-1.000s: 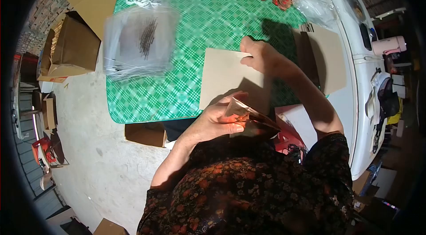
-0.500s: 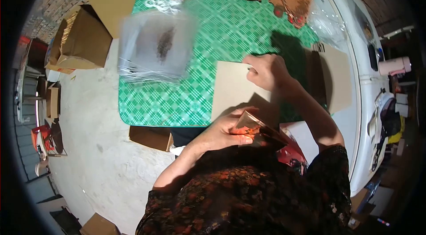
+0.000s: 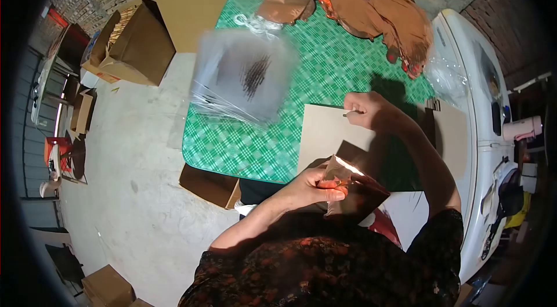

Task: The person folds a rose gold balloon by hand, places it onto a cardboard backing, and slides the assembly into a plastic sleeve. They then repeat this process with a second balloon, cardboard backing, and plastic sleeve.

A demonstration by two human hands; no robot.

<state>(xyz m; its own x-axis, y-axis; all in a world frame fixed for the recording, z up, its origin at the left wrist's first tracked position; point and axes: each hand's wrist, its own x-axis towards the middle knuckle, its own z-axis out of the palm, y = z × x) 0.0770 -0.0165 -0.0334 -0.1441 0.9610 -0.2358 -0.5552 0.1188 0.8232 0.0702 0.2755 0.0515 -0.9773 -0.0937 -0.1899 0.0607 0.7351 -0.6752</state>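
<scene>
My left hand (image 3: 310,187) is closed around a shiny copper-coloured foil piece (image 3: 366,195), folded or box-like, close to my body. Bright light glints along its upper edge. Over the right part of a flat beige cardboard sheet (image 3: 321,128), my right hand (image 3: 371,111) is closed in a pinch. A small thin thing shows at its fingertips, too small to name. The cardboard lies on the green checked tablecloth (image 3: 243,153) at the near edge, partly under the shadows of my hands.
A stack of clear plastic sleeves (image 3: 232,75) lies on the table's left side. Crumpled copper-coloured sheets (image 3: 371,8) cover the far edge. More cardboard (image 3: 454,133) stands at right beside a white fridge (image 3: 484,104). Open cardboard boxes (image 3: 142,46) sit on the floor.
My view has shifted, so the table appears further right and lower. The foil piece in my left hand has tilted and now catches light. My right hand remains closed over the cardboard.
</scene>
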